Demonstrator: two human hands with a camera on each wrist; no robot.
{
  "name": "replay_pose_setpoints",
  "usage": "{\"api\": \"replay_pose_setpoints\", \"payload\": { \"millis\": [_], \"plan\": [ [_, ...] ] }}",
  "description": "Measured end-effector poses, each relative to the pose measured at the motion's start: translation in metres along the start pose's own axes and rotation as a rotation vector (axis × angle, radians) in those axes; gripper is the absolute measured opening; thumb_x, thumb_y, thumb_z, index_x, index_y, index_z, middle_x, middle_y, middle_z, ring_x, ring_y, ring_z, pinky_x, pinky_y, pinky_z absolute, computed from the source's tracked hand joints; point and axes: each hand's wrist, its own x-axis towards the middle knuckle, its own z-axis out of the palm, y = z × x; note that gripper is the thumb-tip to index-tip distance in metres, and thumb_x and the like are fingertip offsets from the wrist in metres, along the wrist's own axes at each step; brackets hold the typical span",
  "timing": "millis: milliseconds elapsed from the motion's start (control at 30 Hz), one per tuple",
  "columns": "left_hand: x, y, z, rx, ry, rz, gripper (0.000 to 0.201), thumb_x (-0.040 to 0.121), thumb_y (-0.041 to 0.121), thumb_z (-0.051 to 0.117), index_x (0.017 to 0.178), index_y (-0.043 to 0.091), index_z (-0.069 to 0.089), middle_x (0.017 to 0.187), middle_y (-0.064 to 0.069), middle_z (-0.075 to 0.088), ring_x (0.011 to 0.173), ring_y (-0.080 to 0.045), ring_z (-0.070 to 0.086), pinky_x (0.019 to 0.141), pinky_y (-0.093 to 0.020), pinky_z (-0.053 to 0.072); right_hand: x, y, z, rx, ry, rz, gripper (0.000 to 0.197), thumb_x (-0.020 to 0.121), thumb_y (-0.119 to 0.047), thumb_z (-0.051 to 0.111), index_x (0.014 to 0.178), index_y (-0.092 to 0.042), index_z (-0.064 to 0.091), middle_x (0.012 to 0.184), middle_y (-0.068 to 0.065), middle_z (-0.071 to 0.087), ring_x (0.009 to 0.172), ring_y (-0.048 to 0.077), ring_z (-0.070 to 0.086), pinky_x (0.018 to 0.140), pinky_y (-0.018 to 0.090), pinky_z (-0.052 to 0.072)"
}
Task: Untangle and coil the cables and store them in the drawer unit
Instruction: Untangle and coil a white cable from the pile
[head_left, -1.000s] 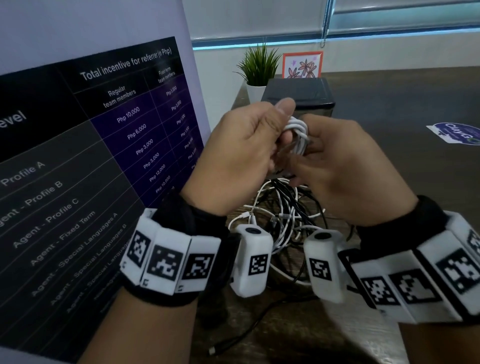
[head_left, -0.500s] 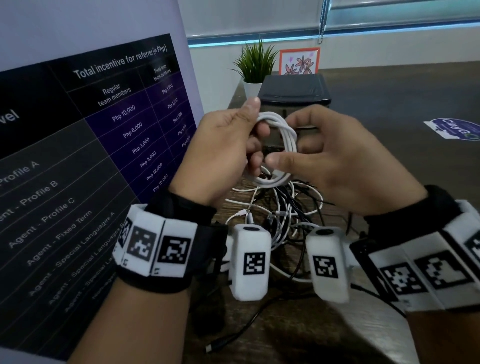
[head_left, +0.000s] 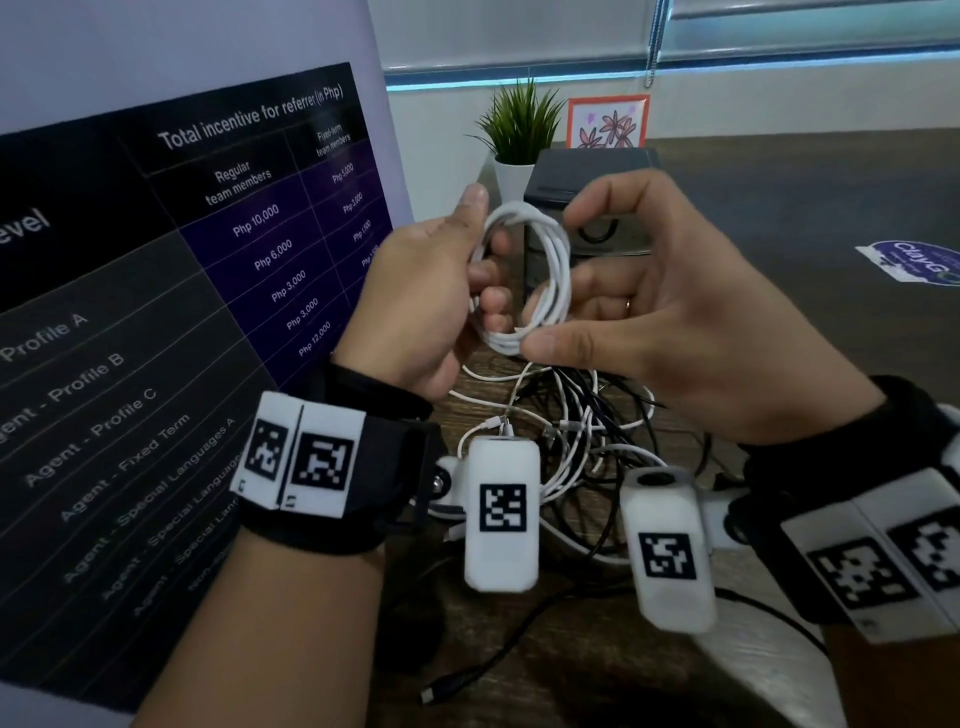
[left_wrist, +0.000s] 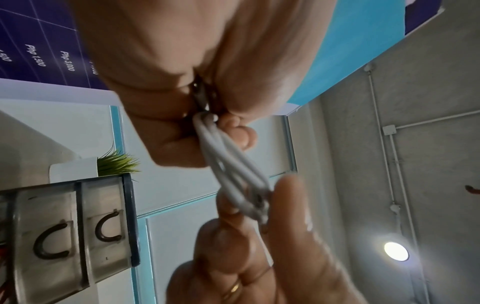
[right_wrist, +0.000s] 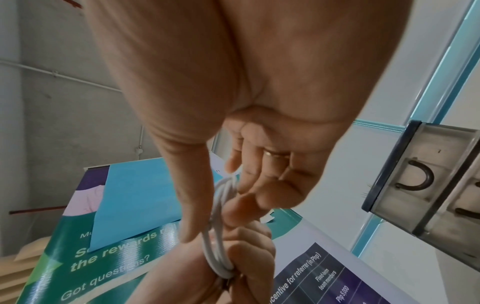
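A white cable wound into an oval coil (head_left: 558, 270) hangs in the air between both hands. My left hand (head_left: 483, 249) grips its left side, thumb on top and fingers curled through the loop. My right hand (head_left: 553, 283) pinches the right side, index finger on top and thumb underneath. The left wrist view shows the coil (left_wrist: 233, 170) running from my left hand (left_wrist: 207, 127) to the right fingers (left_wrist: 283, 205). Below lies a tangle of black and white cables (head_left: 566, 426) on the wooden table. Behind the hands stands the dark drawer unit (head_left: 592, 171), its drawers shut.
A large printed banner (head_left: 182, 312) stands close on the left. A potted plant (head_left: 519, 135) and a framed flower picture (head_left: 608, 122) are behind the drawer unit. A black cable end (head_left: 431, 693) trails toward the front edge. A round sticker (head_left: 914, 260) lies far right.
The bunched white cable has spread into an open oval loop. My right hand has shifted from a closed hold to a thumb-and-index pinch, and the hands have moved slightly apart.
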Motion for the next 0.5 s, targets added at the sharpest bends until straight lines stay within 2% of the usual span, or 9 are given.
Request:
{"api": "replay_pose_setpoints", "payload": {
  "millis": [33,67,167,300,400,500],
  "plan": [
    [0.0,0.0013,-0.0013,-0.013,-0.006,0.001,0.039,0.105,0.034,0.042,0.074,0.011,0.051,0.048,0.006,0.033,0.038,-0.005,0.034,0.036,-0.017,0.032,0.0004,0.0005,0.0,0.003,0.0,-0.004,0.064,0.059,-0.011,0.079,0.11,-0.019,0.042,0.082,0.012,0.075,0.074,0.024,0.074,0.076,0.04,0.06],
    [0.0,0.0023,-0.0022,-0.018,-0.013,0.002,0.039,0.105,0.034,0.042,0.074,0.011,0.051,0.049,0.006,0.033,0.038,-0.005,0.034,0.036,-0.017,0.032,0.0003,-0.0003,0.0012,0.008,0.003,-0.009,0.063,0.059,-0.009,0.079,0.11,-0.019,0.042,0.082,0.012,0.075,0.075,0.025,0.074,0.077,0.04,0.061],
    [-0.0018,0.0039,-0.0021,-0.015,-0.028,0.007,0.039,0.105,0.034,0.042,0.075,0.011,0.051,0.05,0.005,0.032,0.039,-0.006,0.034,0.037,-0.017,0.032,-0.0001,-0.0013,0.0023,0.012,0.015,-0.014,0.061,0.062,-0.008,0.078,0.111,-0.017,0.043,0.086,0.02,0.074,0.085,0.041,0.072,0.084,0.052,0.058],
    [-0.0034,0.0053,-0.001,0.007,-0.021,0.019,0.039,0.105,0.033,0.041,0.075,0.011,0.051,0.049,0.005,0.033,0.039,-0.007,0.036,0.037,-0.017,0.033,-0.0002,-0.0016,0.0013,0.027,0.004,-0.013,0.06,0.066,-0.004,0.076,0.114,-0.017,0.044,0.091,0.025,0.073,0.09,0.045,0.07,0.087,0.055,0.056],
    [-0.0041,0.0062,0.0,0.029,-0.014,0.041,0.04,0.105,0.034,0.041,0.073,0.011,0.051,0.047,0.006,0.035,0.039,-0.008,0.038,0.038,-0.017,0.034,-0.001,-0.0019,-0.0003,0.051,-0.032,-0.018,0.057,0.073,0.006,0.074,0.115,-0.017,0.043,0.093,0.024,0.073,0.094,0.041,0.071,0.088,0.053,0.054],
    [-0.0052,0.0069,0.0009,0.048,0.008,0.073,0.041,0.105,0.034,0.04,0.072,0.012,0.051,0.048,0.005,0.036,0.04,-0.009,0.04,0.04,-0.018,0.036,-0.0006,-0.0013,-0.0014,0.08,-0.03,-0.015,0.057,0.076,0.016,0.069,0.115,-0.016,0.043,0.091,0.02,0.074,0.09,0.03,0.073,0.086,0.045,0.057]
  ]
}}
